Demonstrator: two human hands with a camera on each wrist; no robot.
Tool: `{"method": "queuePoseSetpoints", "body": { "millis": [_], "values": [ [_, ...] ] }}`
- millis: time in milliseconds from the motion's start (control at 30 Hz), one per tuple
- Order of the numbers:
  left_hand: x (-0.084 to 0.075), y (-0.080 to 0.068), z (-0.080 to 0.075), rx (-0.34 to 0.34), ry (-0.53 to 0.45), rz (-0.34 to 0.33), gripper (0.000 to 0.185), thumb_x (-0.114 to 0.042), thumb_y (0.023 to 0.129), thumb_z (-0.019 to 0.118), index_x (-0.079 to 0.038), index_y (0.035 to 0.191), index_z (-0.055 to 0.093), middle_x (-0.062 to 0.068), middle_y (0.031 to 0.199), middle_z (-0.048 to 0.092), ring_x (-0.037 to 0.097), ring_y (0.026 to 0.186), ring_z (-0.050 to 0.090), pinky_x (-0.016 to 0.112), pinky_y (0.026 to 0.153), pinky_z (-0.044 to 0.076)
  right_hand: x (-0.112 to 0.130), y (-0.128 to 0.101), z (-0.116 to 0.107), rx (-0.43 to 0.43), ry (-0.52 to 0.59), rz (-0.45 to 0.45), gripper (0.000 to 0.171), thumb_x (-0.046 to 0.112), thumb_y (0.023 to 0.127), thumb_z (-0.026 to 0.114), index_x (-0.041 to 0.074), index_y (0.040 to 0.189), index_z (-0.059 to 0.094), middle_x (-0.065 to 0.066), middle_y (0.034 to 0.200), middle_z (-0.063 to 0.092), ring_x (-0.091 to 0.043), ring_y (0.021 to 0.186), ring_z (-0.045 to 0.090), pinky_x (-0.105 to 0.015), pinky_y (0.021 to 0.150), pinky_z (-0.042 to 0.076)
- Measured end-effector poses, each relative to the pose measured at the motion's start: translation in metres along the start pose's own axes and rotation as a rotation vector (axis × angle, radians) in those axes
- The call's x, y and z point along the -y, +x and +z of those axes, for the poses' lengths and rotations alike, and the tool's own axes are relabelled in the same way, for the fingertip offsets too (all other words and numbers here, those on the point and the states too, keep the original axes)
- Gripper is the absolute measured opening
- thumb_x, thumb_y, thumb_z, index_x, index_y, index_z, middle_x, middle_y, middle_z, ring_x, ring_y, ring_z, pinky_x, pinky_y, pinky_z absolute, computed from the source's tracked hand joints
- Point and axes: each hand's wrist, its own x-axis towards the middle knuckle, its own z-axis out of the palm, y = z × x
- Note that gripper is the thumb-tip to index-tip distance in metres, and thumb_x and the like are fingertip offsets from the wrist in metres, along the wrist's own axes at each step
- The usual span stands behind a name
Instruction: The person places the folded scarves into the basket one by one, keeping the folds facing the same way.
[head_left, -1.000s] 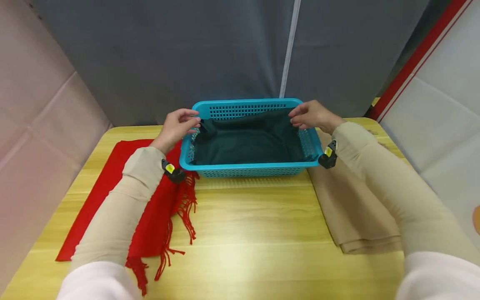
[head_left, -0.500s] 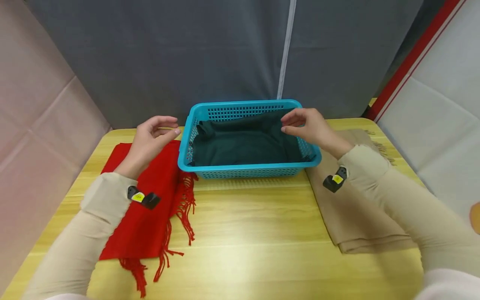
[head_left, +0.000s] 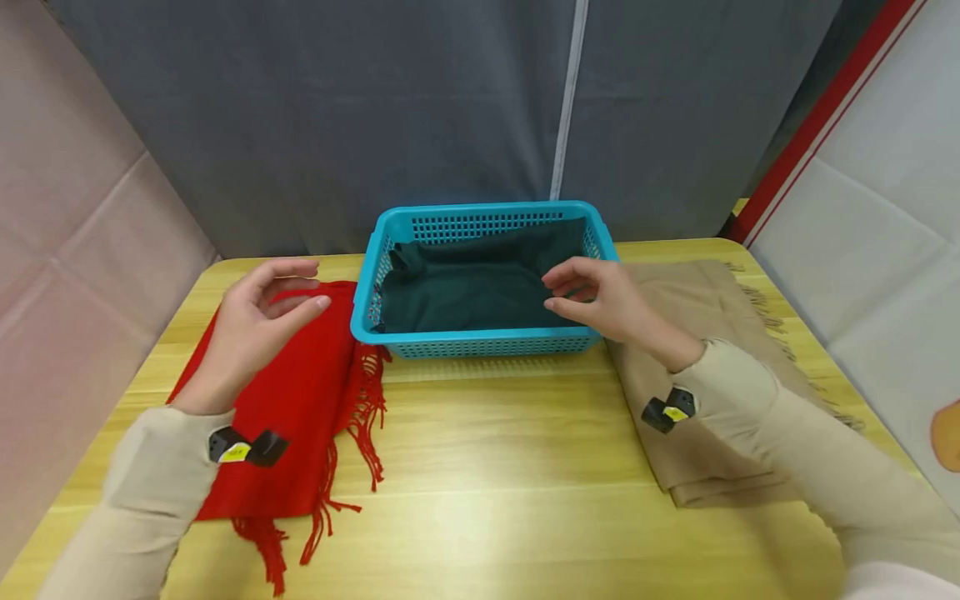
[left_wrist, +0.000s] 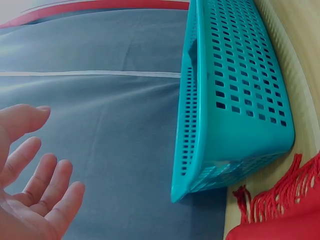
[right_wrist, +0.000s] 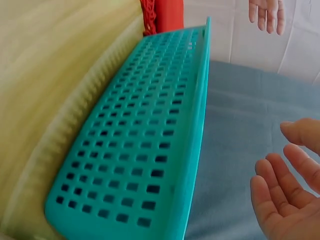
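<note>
A blue plastic basket (head_left: pixel 487 343) with perforated sides stands at the back middle of the table. Inside it lies a dark green cloth (head_left: pixel 472 287), spread over the bottom and up the far side. My left hand (head_left: pixel 258 321) hovers over the red fringed scarf (head_left: pixel 292 417), left of the basket, fingers loosely bent and holding nothing. Above the basket's right end is my right hand (head_left: pixel 603 300), its fingers relaxed with a gap to the thumb and nothing between them. The right wrist view shows that hand (right_wrist: pixel 290 190) apart from the basket wall.
A folded beige scarf (head_left: pixel 705 433) with fringe along its right edge lies on the right of the wooden table (head_left: pixel 487 483). Behind the table hangs a grey curtain (head_left: pixel 337 125). Pale panels flank both sides, the right one edged in red.
Both hands have come away from the cloth in the basket. The left hand moved left and toward me over the red scarf; the right came lower and nearer. The cloth stays in the basket.
</note>
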Motion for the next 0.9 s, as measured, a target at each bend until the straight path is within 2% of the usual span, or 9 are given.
{"method": "queuePoseSetpoints", "body": {
  "millis": [267,400,533,633,733,833,900],
  "values": [
    [-0.002,-0.025,-0.012,-0.1,-0.001,0.074,0.042,0.003,0.078,0.063,-0.006,0.117,0.052,0.001,0.113,0.051,0.011,0.096,0.051,0.01,0.076,0.043,0.009,-0.015,0.014,0.013,0.038,-0.067,0.025,0.002,0.076,0.068,-0.001,0.1,0.06,-0.01,0.096,0.061,-0.02,0.084,0.058,-0.028,0.072,0.049],
    [-0.002,-0.037,-0.015,-0.153,-0.055,0.093,0.042,0.01,0.075,0.062,-0.004,0.114,0.054,0.003,0.109,0.053,0.012,0.094,0.052,0.011,0.076,0.044,0.01,-0.022,0.021,0.023,0.069,-0.096,0.027,0.001,0.074,0.069,0.0,0.1,0.06,-0.009,0.096,0.061,-0.021,0.084,0.058,-0.029,0.072,0.049],
    [0.001,-0.047,-0.019,-0.19,-0.125,0.084,0.043,0.015,0.073,0.061,0.001,0.113,0.054,0.006,0.109,0.053,0.015,0.094,0.052,0.012,0.075,0.044,0.01,-0.025,0.029,0.039,0.097,-0.108,0.027,0.001,0.073,0.069,-0.001,0.099,0.06,-0.011,0.095,0.061,-0.023,0.083,0.059,-0.029,0.071,0.05],
    [0.006,-0.056,-0.022,-0.218,-0.149,0.048,0.044,0.016,0.073,0.06,0.002,0.114,0.053,0.007,0.11,0.052,0.015,0.095,0.052,0.012,0.075,0.044,0.01,-0.026,0.035,0.053,0.123,-0.114,0.027,0.001,0.074,0.069,-0.002,0.099,0.06,-0.014,0.095,0.061,-0.022,0.082,0.059,-0.03,0.071,0.05],
    [0.013,-0.065,-0.027,-0.27,-0.259,-0.011,0.045,0.018,0.073,0.059,0.003,0.115,0.052,0.01,0.112,0.051,0.017,0.095,0.052,0.012,0.074,0.045,0.01,-0.027,0.042,0.055,0.155,-0.119,0.026,0.0,0.074,0.069,-0.003,0.098,0.06,-0.014,0.094,0.061,-0.022,0.081,0.059,-0.031,0.071,0.05],
    [0.02,-0.072,-0.033,-0.385,-0.451,-0.061,0.044,0.022,0.071,0.056,0.007,0.112,0.053,0.013,0.11,0.052,0.02,0.094,0.052,0.015,0.073,0.046,0.01,-0.027,0.049,0.06,0.176,-0.137,0.024,-0.001,0.073,0.069,-0.002,0.097,0.061,-0.012,0.093,0.061,-0.02,0.079,0.06,-0.03,0.07,0.05],
    [0.026,-0.075,-0.037,-0.463,-0.555,-0.06,0.043,0.025,0.07,0.055,0.01,0.11,0.053,0.015,0.108,0.053,0.023,0.093,0.054,0.017,0.072,0.047,0.011,-0.028,0.054,0.062,0.19,-0.152,0.025,-0.003,0.073,0.069,-0.002,0.096,0.061,-0.011,0.092,0.062,-0.019,0.079,0.06,-0.029,0.069,0.05]
  ]
}}
